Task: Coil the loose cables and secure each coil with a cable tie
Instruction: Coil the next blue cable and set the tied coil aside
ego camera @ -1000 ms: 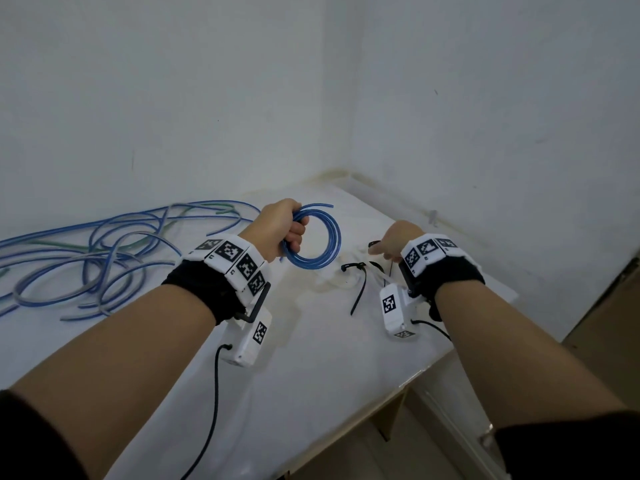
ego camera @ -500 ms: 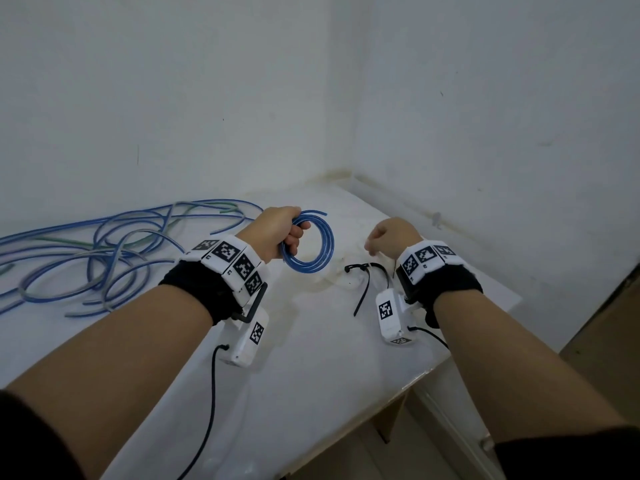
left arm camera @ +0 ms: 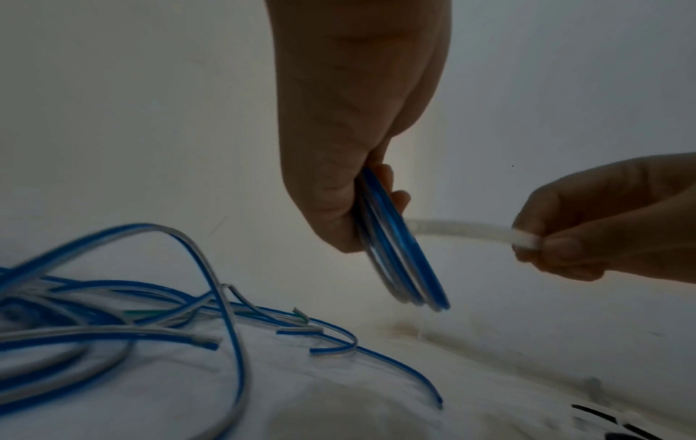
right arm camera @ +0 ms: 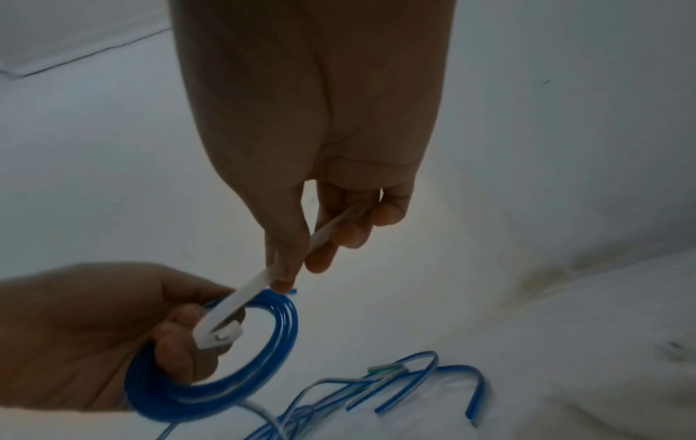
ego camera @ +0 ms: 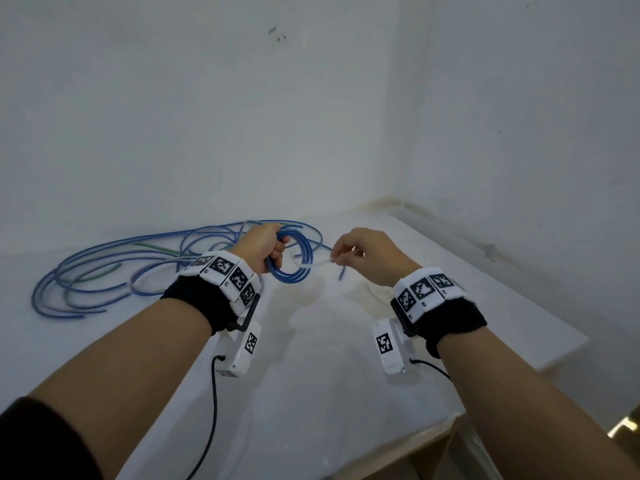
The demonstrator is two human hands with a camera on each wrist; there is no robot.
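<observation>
My left hand (ego camera: 268,247) grips a small coil of blue cable (ego camera: 294,258) and holds it upright above the white table (ego camera: 311,358). The coil (left arm camera: 399,256) shows edge-on under the left fingers in the left wrist view. My right hand (ego camera: 349,254) pinches a white cable tie (right arm camera: 263,285) between thumb and fingers. The tie (left arm camera: 463,232) reaches across to the coil (right arm camera: 233,372), and its square head (right arm camera: 222,335) lies by the left fingers inside the ring. Both hands are raised off the table, close together.
A tangle of loose blue and white cables (ego camera: 114,271) with a green piece lies on the table to the left, against the wall. Loose cable ends (left arm camera: 331,348) lie below the hands. Black ties (left arm camera: 602,416) lie at the lower right. The table edge (ego camera: 433,427) runs near me.
My right hand has lifted off the table with a white tie and moved left to the coil. The left hand has kept hold of the coil. The head view has tilted upward.
</observation>
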